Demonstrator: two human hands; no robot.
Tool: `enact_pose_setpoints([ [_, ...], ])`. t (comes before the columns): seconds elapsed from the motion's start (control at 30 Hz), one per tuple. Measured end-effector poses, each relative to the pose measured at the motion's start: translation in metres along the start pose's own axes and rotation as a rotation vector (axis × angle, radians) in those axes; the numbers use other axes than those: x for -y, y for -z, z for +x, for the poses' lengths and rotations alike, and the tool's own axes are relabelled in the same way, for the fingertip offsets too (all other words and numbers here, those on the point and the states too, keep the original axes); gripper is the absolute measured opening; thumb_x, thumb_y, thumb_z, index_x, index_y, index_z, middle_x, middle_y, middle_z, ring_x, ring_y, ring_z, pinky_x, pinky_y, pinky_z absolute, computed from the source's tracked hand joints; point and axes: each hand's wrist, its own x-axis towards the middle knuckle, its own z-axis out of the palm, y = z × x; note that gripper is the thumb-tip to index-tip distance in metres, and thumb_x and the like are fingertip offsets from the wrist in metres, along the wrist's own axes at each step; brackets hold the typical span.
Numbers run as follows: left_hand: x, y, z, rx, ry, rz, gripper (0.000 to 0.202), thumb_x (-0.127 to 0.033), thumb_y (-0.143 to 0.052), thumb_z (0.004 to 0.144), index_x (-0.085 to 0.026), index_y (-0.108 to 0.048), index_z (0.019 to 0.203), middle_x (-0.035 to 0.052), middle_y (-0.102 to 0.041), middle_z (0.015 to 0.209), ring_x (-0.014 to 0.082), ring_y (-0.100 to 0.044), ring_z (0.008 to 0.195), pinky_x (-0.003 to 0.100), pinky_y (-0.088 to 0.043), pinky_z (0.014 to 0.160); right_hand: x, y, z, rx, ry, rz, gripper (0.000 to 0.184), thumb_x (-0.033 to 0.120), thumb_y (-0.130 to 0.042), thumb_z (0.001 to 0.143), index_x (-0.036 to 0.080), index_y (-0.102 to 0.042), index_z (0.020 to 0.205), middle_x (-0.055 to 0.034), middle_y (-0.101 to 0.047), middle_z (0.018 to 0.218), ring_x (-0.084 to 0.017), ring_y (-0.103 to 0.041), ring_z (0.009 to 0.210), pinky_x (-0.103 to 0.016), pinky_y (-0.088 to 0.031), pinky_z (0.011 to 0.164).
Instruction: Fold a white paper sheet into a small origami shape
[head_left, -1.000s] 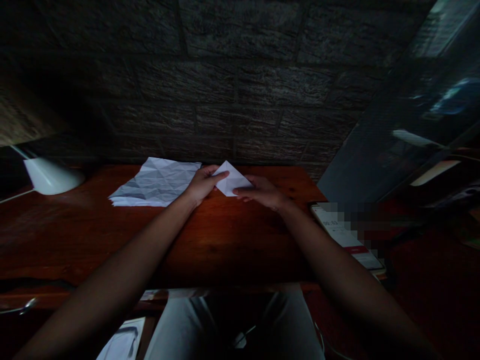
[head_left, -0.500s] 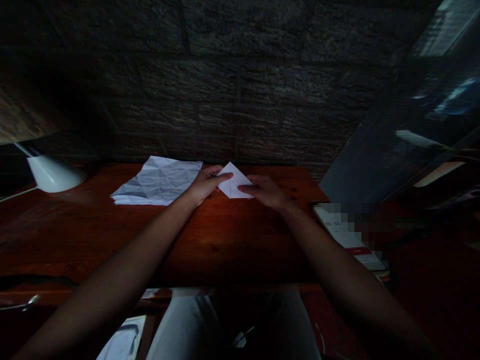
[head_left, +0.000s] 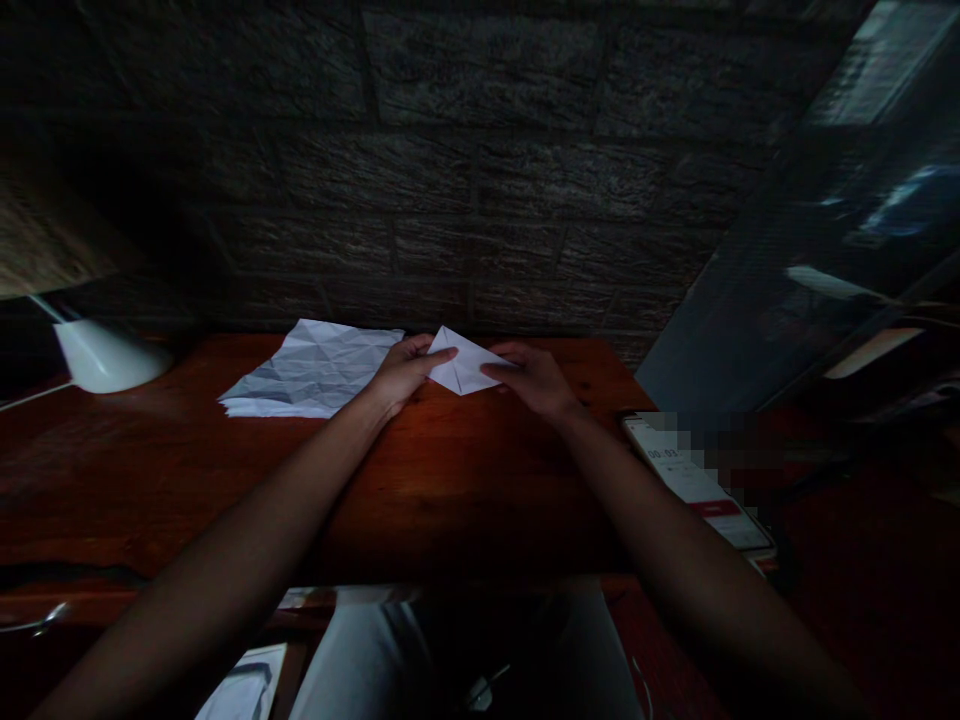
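Note:
A small folded white paper [head_left: 466, 368], diamond-shaped with a crease line across it, is held between my two hands above the wooden desk. My left hand [head_left: 409, 370] pinches its left corner, thumb on top and fingers behind. At the right corner my right hand [head_left: 534, 378] grips it the same way, the thumb lying over the face. The fingers beneath the paper are mostly hidden. Just left of my left hand lies a stack of creased white sheets [head_left: 315, 365], marked all over with fold lines.
A lamp with a white base [head_left: 109, 357] stands at the left of the desk [head_left: 442, 490]. A phone [head_left: 686, 480] showing a timer lies at the right edge. A dark block wall [head_left: 465, 180] rises behind, and a grey panel [head_left: 720, 310] leans at the right.
The folded paper has turned and tilted slightly, its top corner shifting left. Both hands keep their hold on it. The whole view has shifted a little.

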Motion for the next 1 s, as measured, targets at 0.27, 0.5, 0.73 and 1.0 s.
enact_pose_setpoints([
  [0.27, 0.001, -0.002, -0.008, 0.151, 0.137, 0.058, 0.049, -0.022, -0.096, 0.056, -0.021, -0.077, 0.102, 0.0044, -0.078, 0.101, 0.0176, -0.073, 0.091, 0.032, -0.057, 0.085, -0.003, 0.006, 0.008, -0.261, 0.105, 0.074, 0.075, 0.047, -0.091, 0.064, 0.026, -0.054, 0.127, -0.0013, -0.072, 0.093, -0.021, -0.071, 0.079, -0.035, -0.060, 0.069],
  [0.5, 0.004, -0.005, -0.006, 0.091, 0.065, 0.056, 0.046, -0.034, -0.098, 0.055, -0.018, -0.076, 0.092, 0.0039, -0.078, 0.093, 0.0179, -0.072, 0.085, 0.033, -0.059, 0.082, -0.002, -0.003, 0.005, -0.300, 0.029, 0.209, 0.065, 0.051, -0.092, 0.063, 0.026, -0.050, 0.106, -0.0009, -0.072, 0.095, -0.020, -0.072, 0.085, -0.035, -0.063, 0.076],
  [0.73, 0.006, -0.006, -0.006, 0.088, 0.052, 0.038, 0.043, -0.033, -0.097, 0.059, -0.017, -0.074, 0.093, 0.0035, -0.077, 0.095, 0.0173, -0.072, 0.088, 0.033, -0.059, 0.084, 0.000, -0.009, -0.001, -0.106, 0.009, 0.105, 0.050, 0.052, -0.090, 0.066, 0.023, -0.063, 0.096, -0.0025, -0.072, 0.094, -0.019, -0.071, 0.086, -0.032, -0.063, 0.072],
  [1.0, 0.009, -0.009, -0.007, 0.185, -0.002, 0.137, 0.048, -0.047, -0.093, 0.066, -0.015, -0.080, 0.099, 0.0085, -0.082, 0.096, 0.0207, -0.074, 0.083, 0.035, -0.057, 0.081, -0.002, -0.010, 0.000, -0.115, 0.040, 0.088, 0.059, 0.051, -0.092, 0.063, 0.024, -0.060, 0.104, -0.0039, -0.076, 0.096, -0.020, -0.072, 0.081, -0.032, -0.060, 0.066],
])
